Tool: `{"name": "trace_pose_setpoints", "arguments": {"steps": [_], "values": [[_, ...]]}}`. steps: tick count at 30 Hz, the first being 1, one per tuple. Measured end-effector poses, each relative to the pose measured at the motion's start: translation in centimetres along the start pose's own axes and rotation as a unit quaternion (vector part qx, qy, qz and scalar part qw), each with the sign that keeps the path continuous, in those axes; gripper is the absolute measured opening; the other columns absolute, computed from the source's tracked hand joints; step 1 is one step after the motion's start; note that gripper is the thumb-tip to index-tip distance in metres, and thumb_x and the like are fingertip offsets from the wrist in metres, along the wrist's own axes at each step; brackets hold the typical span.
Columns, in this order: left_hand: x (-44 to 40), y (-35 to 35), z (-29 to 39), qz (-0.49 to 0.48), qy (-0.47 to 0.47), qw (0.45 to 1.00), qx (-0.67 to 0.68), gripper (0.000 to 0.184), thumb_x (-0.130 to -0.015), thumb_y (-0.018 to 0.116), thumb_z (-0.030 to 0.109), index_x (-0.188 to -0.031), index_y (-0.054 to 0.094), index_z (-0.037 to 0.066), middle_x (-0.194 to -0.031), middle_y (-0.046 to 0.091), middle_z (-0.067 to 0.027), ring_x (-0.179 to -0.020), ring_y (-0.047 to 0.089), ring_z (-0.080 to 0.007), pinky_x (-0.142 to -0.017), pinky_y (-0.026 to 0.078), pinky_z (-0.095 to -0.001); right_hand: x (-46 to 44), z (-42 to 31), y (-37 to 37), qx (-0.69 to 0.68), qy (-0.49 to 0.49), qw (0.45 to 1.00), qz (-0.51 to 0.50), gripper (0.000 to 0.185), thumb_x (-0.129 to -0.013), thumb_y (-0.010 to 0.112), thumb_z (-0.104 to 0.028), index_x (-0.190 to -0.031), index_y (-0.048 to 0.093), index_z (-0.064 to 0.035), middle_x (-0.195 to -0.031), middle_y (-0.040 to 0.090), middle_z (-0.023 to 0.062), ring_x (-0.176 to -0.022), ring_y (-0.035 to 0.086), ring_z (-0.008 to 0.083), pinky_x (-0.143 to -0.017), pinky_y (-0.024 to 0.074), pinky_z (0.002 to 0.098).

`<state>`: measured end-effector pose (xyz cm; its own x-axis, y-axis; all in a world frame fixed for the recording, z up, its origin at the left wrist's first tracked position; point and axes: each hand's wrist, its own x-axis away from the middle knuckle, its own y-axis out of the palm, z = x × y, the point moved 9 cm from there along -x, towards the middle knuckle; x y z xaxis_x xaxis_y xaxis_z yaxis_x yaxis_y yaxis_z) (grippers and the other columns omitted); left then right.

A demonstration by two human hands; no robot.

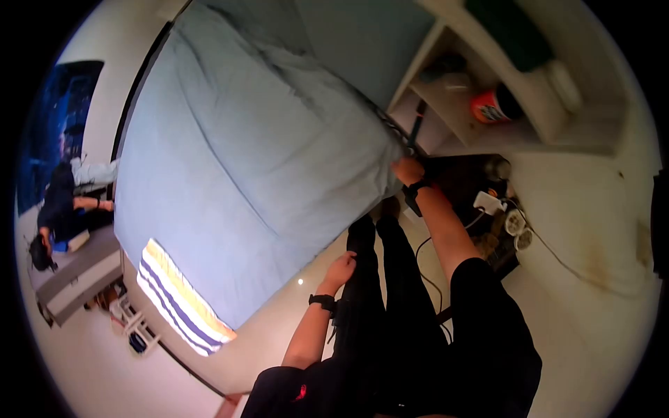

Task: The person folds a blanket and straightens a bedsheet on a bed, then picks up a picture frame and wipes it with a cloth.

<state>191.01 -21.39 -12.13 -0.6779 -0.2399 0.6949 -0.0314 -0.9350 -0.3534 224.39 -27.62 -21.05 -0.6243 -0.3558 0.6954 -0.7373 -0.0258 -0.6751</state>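
A pale blue bed sheet [244, 139] covers the bed, with long creases and a bunched fold toward the upper side. At the corner of the bed beside the shelf, my right hand [408, 169] is closed on the edge of the sheet. My left hand [340, 268] hangs in front of my dark trousers, apart from the bed, its fingers curled in with nothing seen in them. Dark bands circle both wrists. Near the foot of the sheet lies a striped cloth [181, 299] in white, orange and dark blue.
A wooden shelf unit [425, 90] at upper right holds a red tub [491, 106]. Below it, a dark low table [456, 174] carries a white power adapter [489, 203] and cables running to the floor. Another person [63, 202] is by a grey cabinet [80, 279] on the left.
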Motion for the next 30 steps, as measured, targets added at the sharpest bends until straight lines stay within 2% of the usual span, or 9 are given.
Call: {"name": "trace_pose_setpoints", "arguments": {"steps": [5, 10, 13, 15, 16, 18, 25, 29, 30], "values": [[1.7, 2.1, -1.5, -0.067, -0.061, 0.996, -0.023, 0.029, -0.082, 0.045, 0.018, -0.107, 0.055, 0.007, -0.091, 0.06, -0.0184, -0.085, 0.058, -0.0313, -0.076, 0.045, -0.0362, -2.6, 2.7, 0.8, -0.077, 0.013, 0.996, 0.046, 0.036, -0.084, 0.043, -0.036, -0.082, 0.064, -0.0071, -0.09, 0.061, 0.0173, -0.083, 0.057, 0.0341, -0.069, 0.0444, 0.0472], [2.4, 1.2, -7.2, -0.058, -0.153, 0.984, -0.068, 0.031, -0.08, 0.047, 0.021, -0.106, 0.056, 0.008, -0.09, 0.061, -0.0186, -0.086, 0.058, -0.0336, -0.076, 0.045, -0.039, -2.2, 6.7, -1.9, -0.143, -0.02, 0.984, 0.103, 0.039, -0.087, 0.039, -0.032, -0.062, 0.055, -0.0054, -0.064, 0.054, 0.0128, -0.054, 0.049, 0.0301, -0.057, 0.0406, 0.0444], [1.4, -1.0, -8.4, 0.005, -0.184, 0.983, -0.021, 0.03, -0.078, 0.043, 0.018, -0.105, 0.056, 0.008, -0.093, 0.059, -0.0223, -0.093, 0.054, -0.0372, -0.082, 0.043, -0.0422, -0.9, 7.0, -2.4, -0.355, 0.027, 0.931, 0.083, 0.034, -0.087, 0.045, -0.027, -0.062, 0.048, -0.0042, -0.056, 0.048, 0.0076, -0.047, 0.042, 0.0189, -0.044, 0.0303, 0.0347], [-0.2, -1.7, -9.0, 0.027, -0.185, 0.982, 0.004, 0.031, -0.079, 0.043, 0.017, -0.106, 0.054, 0.007, -0.093, 0.059, -0.0223, -0.093, 0.054, -0.0376, -0.082, 0.042, -0.0421, 0.4, 6.8, -1.3, -0.531, 0.176, 0.827, 0.058, 0.022, -0.087, 0.047, -0.02, -0.073, 0.049, -0.0026, -0.059, 0.048, 0.0049, -0.05, 0.048, 0.0149, -0.043, 0.0372, 0.0308], [-1.2, -2.4, -8.7, 0.066, -0.152, 0.986, 0.011, 0.031, -0.08, 0.045, 0.017, -0.107, 0.053, 0.006, -0.094, 0.059, -0.0208, -0.091, 0.055, -0.035, -0.08, 0.043, -0.0401, -0.5, 6.7, -0.6, -0.526, 0.174, 0.83, 0.055, 0.022, -0.087, 0.047, -0.02, -0.073, 0.049, -0.0026, -0.059, 0.048, 0.0049, -0.05, 0.048, 0.0149, -0.043, 0.0372, 0.0308], [-2.6, -3.4, -8.4, 0.106, -0.125, 0.986, 0.021, 0.032, -0.08, 0.047, 0.018, -0.109, 0.053, 0.005, -0.095, 0.059, -0.0192, -0.09, 0.056, -0.0324, -0.079, 0.044, -0.0381, -1.6, 8.0, 2.9, -0.705, 0.276, 0.646, 0.093, 0.021, -0.089, 0.041, -0.018, -0.086, 0.046, 0.0024, -0.069, 0.051, 0.0098, -0.066, 0.056, 0.0232, -0.054, 0.0507, 0.0332], [-4.2, -10.5, -5.7, 0.292, -0.009, 0.956, -0.039, 0.044, -0.079, 0.052, 0.016, -0.118, 0.042, -0.002, -0.121, 0.043, -0.025, -0.111, 0.04, -0.0404, -0.094, 0.033, -0.0433, -3.6, 6.0, 5.4, -0.823, 0.273, 0.486, 0.109, 0.028, -0.091, 0.032, -0.013, -0.105, 0.041, 0.0094, -0.09, 0.049, 0.0146, -0.087, 0.057, 0.0263, -0.082, 0.0525, 0.0327], [-6.5, -13.4, -12.2, 0.407, -0.088, 0.901, -0.124, 0.056, -0.078, 0.057, 0.025, -0.121, 0.037, -0.007, -0.123, 0.036, -0.0321, -0.114, 0.034, -0.0454, -0.096, 0.029, -0.0467, -3.6, 6.3, 5.9, -0.777, 0.248, 0.566, 0.126, 0.029, -0.089, 0.038, -0.014, -0.105, 0.043, 0.0099, -0.088, 0.051, 0.015, -0.088, 0.056, 0.0274, -0.081, 0.0509, 0.0314], [-7.2, -14.3, -13.0, 0.407, -0.09, 0.901, -0.119, 0.056, -0.078, 0.057, 0.025, -0.121, 0.037, -0.007, -0.123, 0.036, -0.0321, -0.114, 0.034, -0.0454, -0.096, 0.029, -0.0467, -3.5, 5.9, 4.8, -0.665, 0.204, 0.705, 0.136, 0.03, -0.087, 0.043, -0.014, -0.106, 0.043, 0.0099, -0.089, 0.052, 0.0168, -0.087, 0.056, 0.0289, -0.078, 0.0499, 0.0338]]}}
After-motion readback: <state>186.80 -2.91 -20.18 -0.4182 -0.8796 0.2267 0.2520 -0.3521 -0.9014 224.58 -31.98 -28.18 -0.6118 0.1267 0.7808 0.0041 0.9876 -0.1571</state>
